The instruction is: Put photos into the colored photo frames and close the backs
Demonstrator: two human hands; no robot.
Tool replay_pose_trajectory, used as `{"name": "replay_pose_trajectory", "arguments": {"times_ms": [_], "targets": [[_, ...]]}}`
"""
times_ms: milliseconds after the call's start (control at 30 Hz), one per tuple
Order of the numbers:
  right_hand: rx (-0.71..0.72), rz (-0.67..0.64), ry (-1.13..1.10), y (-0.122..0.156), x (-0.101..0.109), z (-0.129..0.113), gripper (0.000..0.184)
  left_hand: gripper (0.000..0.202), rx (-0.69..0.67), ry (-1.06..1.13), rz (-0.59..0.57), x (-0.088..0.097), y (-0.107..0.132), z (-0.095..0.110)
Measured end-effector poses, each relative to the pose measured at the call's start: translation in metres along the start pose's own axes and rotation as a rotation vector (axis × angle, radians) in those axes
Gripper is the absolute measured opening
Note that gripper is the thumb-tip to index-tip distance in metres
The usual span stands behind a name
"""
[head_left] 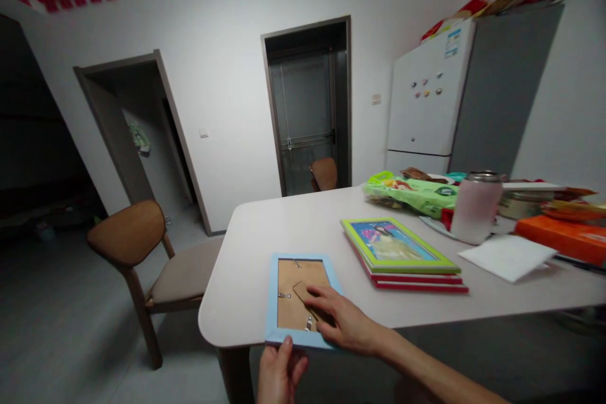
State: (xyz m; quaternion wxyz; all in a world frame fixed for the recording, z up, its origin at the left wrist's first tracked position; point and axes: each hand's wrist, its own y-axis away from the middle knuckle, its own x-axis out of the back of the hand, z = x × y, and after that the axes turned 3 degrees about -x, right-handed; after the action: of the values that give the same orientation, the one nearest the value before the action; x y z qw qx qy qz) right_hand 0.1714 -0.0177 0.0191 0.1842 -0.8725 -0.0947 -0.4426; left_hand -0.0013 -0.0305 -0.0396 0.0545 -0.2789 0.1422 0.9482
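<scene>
Two hands work on one item at the lower centre of the frame. The left hand [279, 369] pinches the near rim of a blue picture frame [272, 303], thumb on top, apparently to steady it. The frame lies face down at the near edge of the table [284, 227], so its brown backing board [290, 281] and metal tabs are exposed. The right hand [343, 322] rests on that board, fingers spread and not gripping, tips by the fold-out stand and a tab.

Right of it, a stack of frames [400, 246] lies face up, green on top, red beneath. Beyond are a white paper [506, 255], a pink bottle [475, 208], a green snack bag [411, 192] and an orange box [563, 237].

The fridge [426, 107] in the upper right bears a label too small to read; the bag print is likewise illegible.
</scene>
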Motion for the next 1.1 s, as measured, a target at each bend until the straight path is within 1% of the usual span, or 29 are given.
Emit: {"name": "replay_pose_trajectory", "arguments": {"times_ms": [67,133,167,200,233,267,300,333,367,400,433,467,533,600,700,867,1000,1100], "targets": [[0.022,-0.036,0.019,-0.003,0.002,0.004,0.04,0.037,0.093,-0.08,-0.053,0.004,0.003,-0.001],[0.029,-0.055,0.015,-0.005,0.003,0.008,0.038,0.038,0.168,-0.214,-0.12,0.006,0.008,0.001],[0.023,-0.056,0.006,-0.005,0.003,0.01,0.037,0.038,0.167,-0.304,-0.161,0.007,0.01,0.004],[0.015,-0.055,-0.008,-0.005,0.002,0.011,0.037,0.037,0.122,-0.412,-0.205,0.006,0.013,0.009],[0.005,-0.052,-0.026,-0.005,0.002,0.012,0.037,0.034,0.024,-0.534,-0.243,0.005,0.015,0.015],[-0.006,-0.053,-0.047,-0.005,0.002,0.013,0.036,0.029,-0.12,-0.664,-0.266,0.003,0.016,0.023],[-0.014,-0.06,-0.068,-0.005,0.002,0.013,0.036,0.024,-0.292,-0.796,-0.274,0.001,0.016,0.031],[-0.018,-0.072,-0.088,-0.005,0.002,0.013,0.034,0.023,-0.463,-0.916,-0.265,0.0,0.014,0.038],[-0.015,-0.086,-0.102,-0.005,0.002,0.013,0.033,0.028,-0.593,-1.024,-0.262,0.0,0.01,0.044],[-0.005,-0.097,-0.109,-0.006,0.001,0.013,0.031,0.035,-0.68,-1.121,-0.274,0.0,0.006,0.048],[0.011,-0.102,-0.11,-0.007,0.001,0.012,0.029,0.041,-0.724,-1.205,-0.303,0.002,0.001,0.05],[0.027,-0.102,-0.103,-0.007,0.0,0.011,0.026,0.042,-0.738,-1.277,-0.342,0.004,-0.005,0.05],[0.044,-0.079,-0.075,-0.009,-0.003,0.008,0.021,0.036,-0.741,-1.374,-0.395,0.008,-0.012,0.047],[0.029,-0.035,-0.03,-0.012,-0.007,0.005,0.016,0.032,-0.751,-1.416,-0.387,0.01,-0.015,0.043],[0.001,0.014,0.02,-0.016,-0.012,0.002,0.013,0.032,-0.745,-1.439,-0.359,0.01,-0.012,0.042],[-0.063,0.124,0.053,-0.032,-0.022,0.0,0.024,0.032,-0.748,-1.474,-0.362,0.006,-0.008,0.043],[-0.135,0.14,0.2,-0.053,-0.034,-0.008,0.021,0.039,-0.756,-1.523,-0.369,0.005,-0.009,0.042],[-0.199,0.165,0.27,-0.063,-0.041,-0.012,0.019,0.047,-0.723,-1.558,-0.367,0.004,-0.009,0.042]]}}
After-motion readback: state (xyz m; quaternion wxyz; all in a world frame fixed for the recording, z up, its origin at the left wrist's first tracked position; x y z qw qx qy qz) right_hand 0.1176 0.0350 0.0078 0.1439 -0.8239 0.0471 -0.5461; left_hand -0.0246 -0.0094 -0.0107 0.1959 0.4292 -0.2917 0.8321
